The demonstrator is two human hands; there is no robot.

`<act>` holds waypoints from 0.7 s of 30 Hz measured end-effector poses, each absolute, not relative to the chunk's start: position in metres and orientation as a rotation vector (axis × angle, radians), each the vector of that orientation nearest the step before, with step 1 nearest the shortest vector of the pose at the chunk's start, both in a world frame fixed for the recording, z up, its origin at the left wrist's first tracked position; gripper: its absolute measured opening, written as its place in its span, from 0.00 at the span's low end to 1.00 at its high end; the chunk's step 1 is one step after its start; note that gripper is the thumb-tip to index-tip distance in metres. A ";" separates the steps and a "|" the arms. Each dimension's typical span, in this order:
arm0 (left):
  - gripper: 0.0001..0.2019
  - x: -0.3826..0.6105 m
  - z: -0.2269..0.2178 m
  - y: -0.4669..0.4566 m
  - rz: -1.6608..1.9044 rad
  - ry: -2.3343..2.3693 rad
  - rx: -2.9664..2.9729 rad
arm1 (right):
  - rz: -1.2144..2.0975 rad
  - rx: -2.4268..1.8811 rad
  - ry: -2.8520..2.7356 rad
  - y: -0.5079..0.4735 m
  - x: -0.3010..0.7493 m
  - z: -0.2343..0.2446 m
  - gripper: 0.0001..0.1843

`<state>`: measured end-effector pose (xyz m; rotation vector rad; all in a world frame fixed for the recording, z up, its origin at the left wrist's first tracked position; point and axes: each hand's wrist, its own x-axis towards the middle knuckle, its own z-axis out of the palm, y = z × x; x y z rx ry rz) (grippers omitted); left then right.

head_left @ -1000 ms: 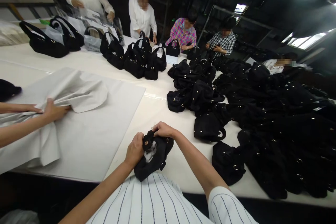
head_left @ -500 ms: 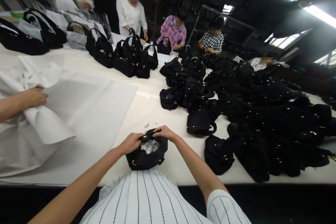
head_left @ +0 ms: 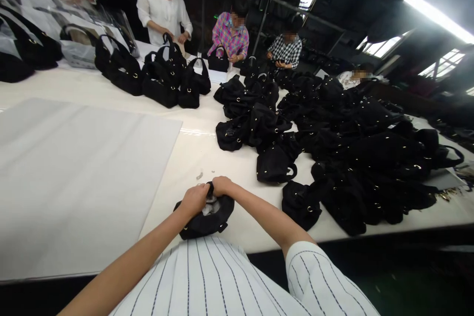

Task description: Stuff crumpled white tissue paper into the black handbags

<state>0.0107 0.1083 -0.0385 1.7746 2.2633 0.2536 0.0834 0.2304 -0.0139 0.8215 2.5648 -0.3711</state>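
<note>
A small black handbag (head_left: 207, 219) lies on the white table (head_left: 207, 150) right in front of me, its mouth up and white stuffing paper showing inside. My left hand (head_left: 193, 201) grips the left side of the bag's opening with closed fingers. My right hand (head_left: 222, 185) pinches the right side of the opening, fingers closed, touching the left hand. Both forearms reach in from the bottom of the view.
A large heap of black handbags (head_left: 351, 143) covers the table's right half. Upright stuffed bags (head_left: 163, 79) stand at the back left. A big white paper sheet (head_left: 74, 173) lies at left. Several people work along the far side. A scrap (head_left: 199, 176) lies near my hands.
My hands have drawn together at the bag's mouth, narrowing it. The co-worker's arms and crumpled paper at left are out of view; the view has shifted right.
</note>
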 end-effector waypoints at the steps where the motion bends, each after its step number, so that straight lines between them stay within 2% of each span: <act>1: 0.13 0.011 -0.039 0.107 0.260 2.280 1.749 | -0.387 0.804 2.564 0.233 0.083 -0.011 0.16; 4: 0.15 0.015 -0.037 0.103 0.296 2.321 1.688 | -0.471 0.762 2.585 0.241 0.085 -0.003 0.16; 9: 0.10 0.011 -0.038 0.104 0.432 2.324 1.601 | -0.816 0.744 2.615 0.250 0.101 0.001 0.17; 15: 0.08 -0.029 -0.071 0.087 0.707 2.398 1.106 | -2.017 1.370 2.457 0.242 0.138 -0.009 0.17; 17: 0.09 -0.039 -0.083 0.076 0.849 2.452 0.996 | -2.102 1.665 2.448 0.230 0.154 -0.015 0.15; 19: 0.10 -0.039 -0.088 0.068 0.917 2.527 0.889 | -1.936 1.832 2.492 0.213 0.166 -0.022 0.11; 21: 0.12 -0.031 -0.087 0.066 0.867 2.577 0.783 | -1.735 1.810 2.545 0.194 0.169 -0.029 0.12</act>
